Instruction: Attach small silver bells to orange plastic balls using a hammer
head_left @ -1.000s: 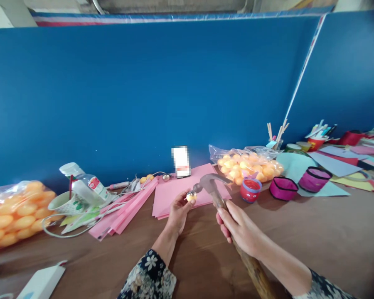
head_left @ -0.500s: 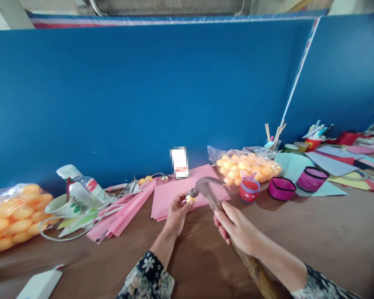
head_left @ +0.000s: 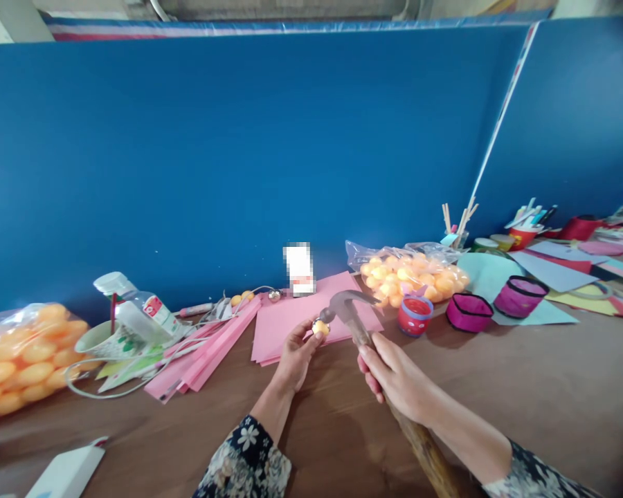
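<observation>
Between the thumb and fingers of my left hand (head_left: 297,351) is a small yellow ball (head_left: 320,327) with a shiny silvery part on its upper side. My right hand (head_left: 392,370) is wrapped round the wooden handle of a claw hammer (head_left: 349,308), just below its head. The hammer's round striking face points left and sits right beside the ball's top; I cannot tell whether they touch. The claw points right. Both hands are raised in front of a stack of pink paper (head_left: 280,333).
Bags of orange balls lie at left (head_left: 23,360) and back right (head_left: 412,277). Folded pink strips (head_left: 202,360), a cup (head_left: 96,339), a plastic bottle (head_left: 158,315) and cables stand left. A red pot (head_left: 415,317), magenta fabric rings (head_left: 468,315) and coloured paper lie right. A blue partition (head_left: 270,138) rises behind.
The hammer head has shifted slightly to the right and up. The ball in my left hand has turned a little, showing more yellow. Both grips are the same.
</observation>
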`<state>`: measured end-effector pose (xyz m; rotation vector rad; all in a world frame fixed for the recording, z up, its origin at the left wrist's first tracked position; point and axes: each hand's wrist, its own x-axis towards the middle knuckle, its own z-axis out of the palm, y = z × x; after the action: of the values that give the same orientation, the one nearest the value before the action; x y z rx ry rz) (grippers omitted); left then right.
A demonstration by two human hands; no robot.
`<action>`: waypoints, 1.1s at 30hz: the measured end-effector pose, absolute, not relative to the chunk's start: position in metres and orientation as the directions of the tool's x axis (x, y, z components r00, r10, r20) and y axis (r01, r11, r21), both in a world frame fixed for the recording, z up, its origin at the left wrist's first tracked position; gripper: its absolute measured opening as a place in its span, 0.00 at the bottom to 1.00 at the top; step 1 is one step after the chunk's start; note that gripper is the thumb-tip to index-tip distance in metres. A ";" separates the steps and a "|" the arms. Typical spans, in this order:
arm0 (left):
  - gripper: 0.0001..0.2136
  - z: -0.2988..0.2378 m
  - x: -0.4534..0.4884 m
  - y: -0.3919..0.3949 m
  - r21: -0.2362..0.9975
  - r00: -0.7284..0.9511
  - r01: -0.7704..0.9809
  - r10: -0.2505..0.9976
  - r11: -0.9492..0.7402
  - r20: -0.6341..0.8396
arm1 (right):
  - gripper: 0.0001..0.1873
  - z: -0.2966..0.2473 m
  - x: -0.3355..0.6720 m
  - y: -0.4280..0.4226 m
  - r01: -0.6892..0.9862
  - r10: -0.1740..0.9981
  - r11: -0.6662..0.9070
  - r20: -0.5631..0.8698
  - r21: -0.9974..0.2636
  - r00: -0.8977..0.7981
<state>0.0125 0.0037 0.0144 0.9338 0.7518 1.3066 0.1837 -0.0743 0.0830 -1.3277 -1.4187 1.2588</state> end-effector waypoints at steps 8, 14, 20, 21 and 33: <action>0.15 0.016 0.012 0.005 0.870 0.081 -0.493 0.997 0.028 0.013 | 0.13 0.080 0.185 -0.074 0.141 0.994 -0.043 -0.056 -0.989 -0.093; 0.16 0.016 0.012 0.004 0.857 0.110 -0.513 0.994 0.040 0.020 | 0.13 0.081 0.185 -0.075 0.149 0.990 -0.051 -0.070 -0.988 -0.121; 0.18 0.014 0.011 0.006 0.861 0.137 -0.507 0.990 0.035 0.040 | 0.14 0.080 0.185 -0.076 0.209 0.989 -0.026 -0.056 -0.978 -0.138; 0.18 0.013 0.011 0.006 0.864 0.132 -0.503 0.991 0.036 0.036 | 0.14 0.080 0.185 -0.076 0.205 0.987 -0.032 -0.064 -0.978 -0.150; 0.14 0.015 0.010 0.004 0.848 0.175 -0.526 0.984 0.060 0.039 | 0.13 0.083 0.184 -0.076 0.110 0.989 -0.054 -0.069 -0.992 -0.132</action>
<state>0.0097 0.0041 0.0149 0.8651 0.6749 1.2846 0.1841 -0.0756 0.0826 -1.2668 -1.3595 1.3046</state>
